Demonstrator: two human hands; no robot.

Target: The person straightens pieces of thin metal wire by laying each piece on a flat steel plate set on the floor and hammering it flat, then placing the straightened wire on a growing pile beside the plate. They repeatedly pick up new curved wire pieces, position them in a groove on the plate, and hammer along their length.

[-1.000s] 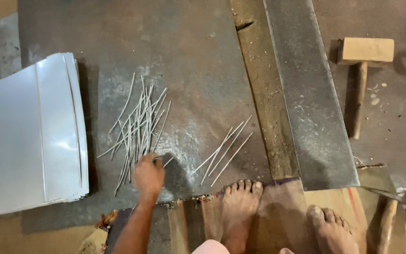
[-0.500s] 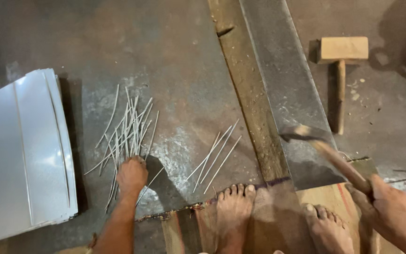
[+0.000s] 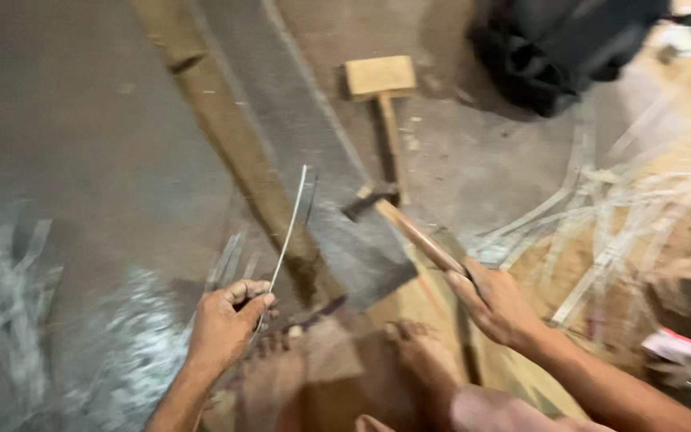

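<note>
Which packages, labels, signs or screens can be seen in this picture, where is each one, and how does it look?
Possible package: at the right edge, on the floor among pale strips; small, flat, white with a red part; too blurred to be sure what it is.
No clear labels, signs or screens are in view.

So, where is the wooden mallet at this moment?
In the head view, the wooden mallet lies on the floor at upper centre, beyond the hammer held in the right hand.
</note>
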